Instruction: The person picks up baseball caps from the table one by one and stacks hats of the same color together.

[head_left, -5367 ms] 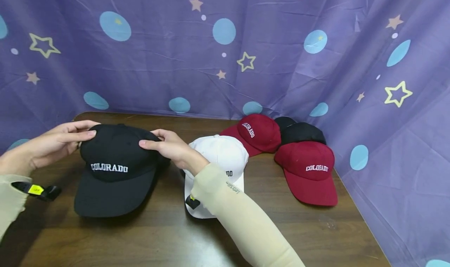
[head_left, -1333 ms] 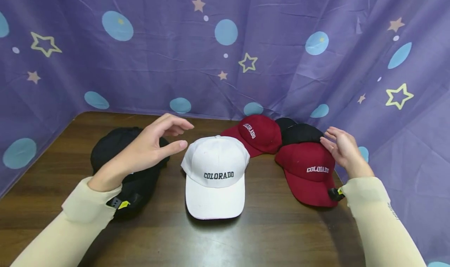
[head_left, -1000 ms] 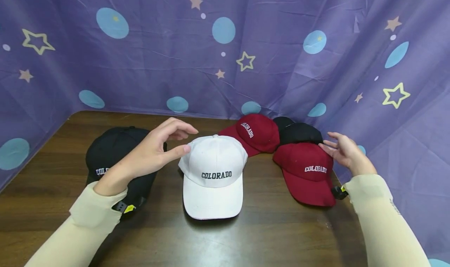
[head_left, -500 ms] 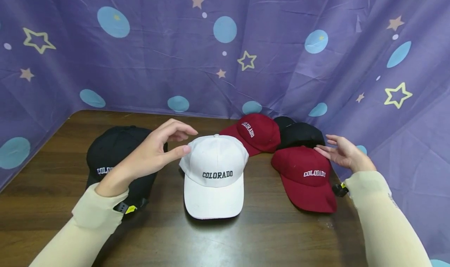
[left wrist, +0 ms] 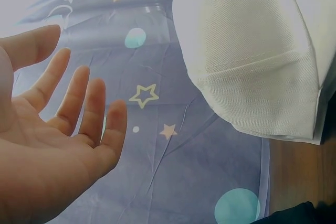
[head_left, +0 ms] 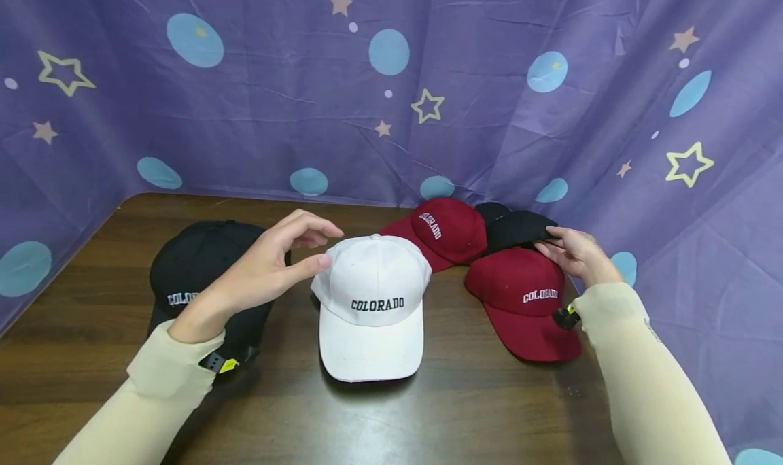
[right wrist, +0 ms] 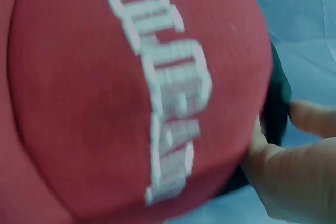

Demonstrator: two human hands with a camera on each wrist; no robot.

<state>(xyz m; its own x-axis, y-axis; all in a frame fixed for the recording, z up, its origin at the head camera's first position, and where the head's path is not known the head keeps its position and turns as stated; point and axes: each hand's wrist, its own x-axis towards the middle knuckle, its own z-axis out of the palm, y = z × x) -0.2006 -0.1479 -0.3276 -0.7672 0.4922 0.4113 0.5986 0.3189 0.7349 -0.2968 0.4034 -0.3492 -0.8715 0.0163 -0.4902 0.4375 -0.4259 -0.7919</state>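
Observation:
My left hand [head_left: 263, 268] hovers with loosely bent fingers just left of the white COLORADO cap [head_left: 377, 281], in front of a black cap [head_left: 198, 261]. In the left wrist view, a gap separates my left hand [left wrist: 68, 129] from the white cap [left wrist: 247, 51]. At the right, my right hand [head_left: 578, 253] pinches the edge of another black cap [head_left: 516, 230] behind a red COLORADO cap [head_left: 523, 295]. The right wrist view has the red cap [right wrist: 105, 98] up close, with black fabric [right wrist: 275, 103] between the thumb and a finger.
A second red cap [head_left: 449, 230] lies tilted behind the white one. Part of another black cap [head_left: 489, 211] shows beside it at the back. The wooden table [head_left: 379, 424] meets a purple star-patterned curtain [head_left: 275, 98] at its back and right side.
From beside the right red cap, my right hand has moved left and up to the black cap's edge; the red cap has shifted slightly left. Earlier, both hands held the left black cap.

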